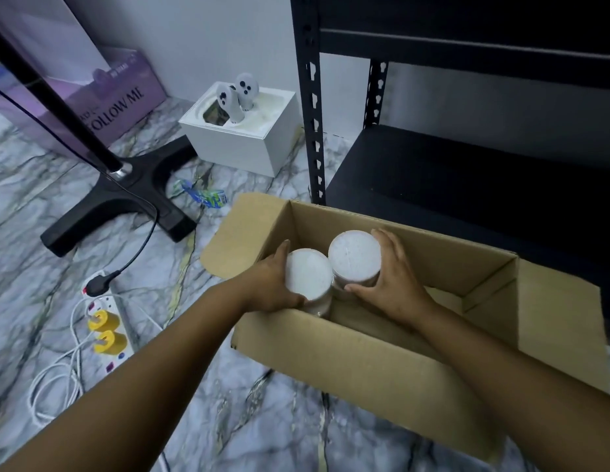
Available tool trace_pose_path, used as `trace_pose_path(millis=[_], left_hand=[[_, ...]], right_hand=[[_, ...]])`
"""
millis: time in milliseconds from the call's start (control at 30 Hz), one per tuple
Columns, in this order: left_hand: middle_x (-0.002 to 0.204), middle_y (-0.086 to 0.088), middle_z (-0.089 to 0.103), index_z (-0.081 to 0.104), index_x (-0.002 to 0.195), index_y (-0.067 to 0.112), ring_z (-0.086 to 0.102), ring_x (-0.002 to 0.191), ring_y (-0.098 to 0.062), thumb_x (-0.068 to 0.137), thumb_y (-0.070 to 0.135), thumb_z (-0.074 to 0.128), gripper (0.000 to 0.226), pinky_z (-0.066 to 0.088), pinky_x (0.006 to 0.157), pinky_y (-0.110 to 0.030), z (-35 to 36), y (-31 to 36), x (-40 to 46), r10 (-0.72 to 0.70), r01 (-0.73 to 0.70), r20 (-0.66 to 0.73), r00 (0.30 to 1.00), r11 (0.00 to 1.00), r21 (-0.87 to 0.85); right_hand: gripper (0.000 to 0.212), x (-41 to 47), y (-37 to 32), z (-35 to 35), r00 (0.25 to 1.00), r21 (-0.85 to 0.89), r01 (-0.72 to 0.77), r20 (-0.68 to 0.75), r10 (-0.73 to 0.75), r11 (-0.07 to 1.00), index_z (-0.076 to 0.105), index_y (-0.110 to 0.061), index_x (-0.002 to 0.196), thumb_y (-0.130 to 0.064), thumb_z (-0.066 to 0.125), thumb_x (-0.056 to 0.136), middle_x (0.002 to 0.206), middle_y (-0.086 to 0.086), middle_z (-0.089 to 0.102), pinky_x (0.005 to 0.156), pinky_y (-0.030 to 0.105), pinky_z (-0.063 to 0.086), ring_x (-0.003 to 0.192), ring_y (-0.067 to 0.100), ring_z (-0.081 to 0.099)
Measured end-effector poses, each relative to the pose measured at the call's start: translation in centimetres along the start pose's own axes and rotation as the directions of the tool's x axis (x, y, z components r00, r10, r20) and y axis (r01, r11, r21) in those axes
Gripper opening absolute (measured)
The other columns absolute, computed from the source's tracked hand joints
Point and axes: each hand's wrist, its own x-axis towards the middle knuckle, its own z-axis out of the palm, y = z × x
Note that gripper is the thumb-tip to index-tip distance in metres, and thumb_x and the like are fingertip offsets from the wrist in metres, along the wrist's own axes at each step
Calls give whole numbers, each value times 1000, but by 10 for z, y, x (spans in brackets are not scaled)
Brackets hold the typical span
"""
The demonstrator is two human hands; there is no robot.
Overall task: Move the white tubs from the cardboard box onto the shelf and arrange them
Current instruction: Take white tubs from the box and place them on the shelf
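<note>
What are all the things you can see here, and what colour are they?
tubs: 2, white lids, inside the cardboard box, one in each hand
cardboard box: 1, brown, open, on the floor by the shelf
shelf: 1, black metal, behind the box
white box: 1, by the wall, two white spotted toys on top
stand base: 1, black, left floor
power strip: 1, white, yellow plugs, lower left
purple box: 1, far left
wrapper: 1, blue-green, floor
left hand: grips the left tub
right hand: grips the right tub
</note>
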Motion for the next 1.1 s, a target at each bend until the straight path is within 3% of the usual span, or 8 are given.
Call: trace_pose_path(millis=[100,200,267,433,600,733,933,1100], left_hand=[[158,-8,17,-7,151,12,23,143,-25,77,37,73,112,25,112,-32,-8,-3,2,-2,1,49,999,1000,30],[155,-9,24,2,150,12,30,139,-27,79,33,72,102,31,108,-34,-11,-1,4,-7,1,106,994,998,61],[154,-6,25,4,149,15,31,138,-26,80,33,72,99,32,107,-35,-13,2,5,9,-18,138,990,998,66],[155,-4,22,-2,150,22,29,139,-26,79,33,73,104,29,109,-37,-12,2,9,31,-42,190,981,998,55],[147,-4,37,8,148,24,40,130,-26,73,44,77,104,36,104,-36,1,0,11,74,-74,94,993,997,-6],[144,-4,40,15,144,23,43,127,-25,73,50,75,97,39,98,-34,6,-1,13,82,-81,33,996,996,-41],[148,-1,27,-3,146,25,30,136,-21,74,36,79,109,29,108,-32,6,6,16,128,-105,229,965,988,-109],[147,-3,33,2,146,24,34,134,-24,70,40,81,111,33,110,-38,8,5,22,155,-139,171,973,985,-102]], right_hand=[[104,-3,9,2,993,97,-119,6,119,988,21,-20,145,-34,85,65,149,2,21,106,22,22,136,16,27],[107,-1,16,3,972,180,-231,87,219,956,20,-20,146,-34,87,63,149,3,26,110,33,29,135,19,31],[104,0,19,4,971,240,-229,127,203,943,23,-23,144,-31,88,62,146,1,33,110,37,33,133,18,34],[97,0,18,11,981,357,-193,97,169,914,30,-26,139,-23,88,62,138,-4,41,102,28,35,126,12,39],[94,1,23,9,974,391,-220,44,220,894,32,-29,134,-28,90,60,135,-5,42,102,36,41,124,13,42],[92,-5,26,3,972,384,-229,37,233,894,31,-25,133,-24,89,62,131,-6,43,95,29,40,120,11,43],[94,-9,29,-3,974,356,-227,78,213,907,28,-25,135,-28,89,62,129,-8,40,94,27,40,119,9,41],[93,-9,31,-4,975,391,-217,49,215,894,30,-28,134,-26,89,62,133,-6,42,96,28,39,122,11,42]])
